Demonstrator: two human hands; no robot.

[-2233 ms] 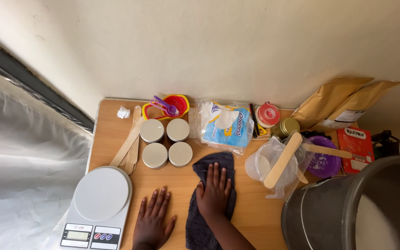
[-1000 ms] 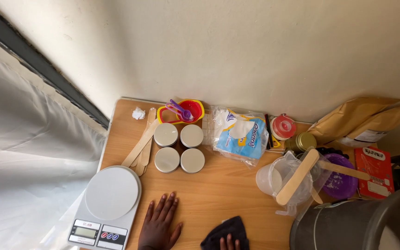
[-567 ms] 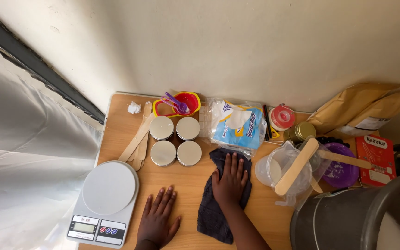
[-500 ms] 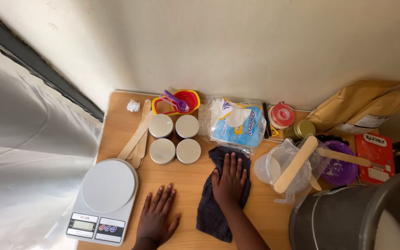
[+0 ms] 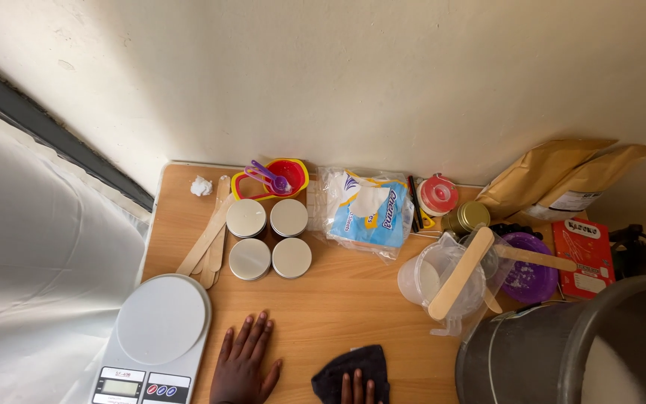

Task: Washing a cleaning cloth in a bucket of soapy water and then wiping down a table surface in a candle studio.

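The right hand point(image 5: 355, 387) is pressing a dark cloth point(image 5: 353, 372) with flat, open fingers at the counter's point(image 5: 353, 295) near edge — wiping seems partway (bare wood looks clean). The left hand point(image 5: 244, 363) is resting splayed beside the scale point(image 5: 160, 329), gripping nothing.

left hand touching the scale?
No: the left hand lies flat on the bare wooden table, just right of the white kitchen scale, with a gap between them.

A home craft corner is showing: digital scale point(image 5: 155, 338), four lidded tins point(image 5: 269, 238), wooden stirrers point(image 5: 208, 238) and measuring cups point(image 5: 274, 178) crowding a wooden worktop point(image 5: 338, 299).
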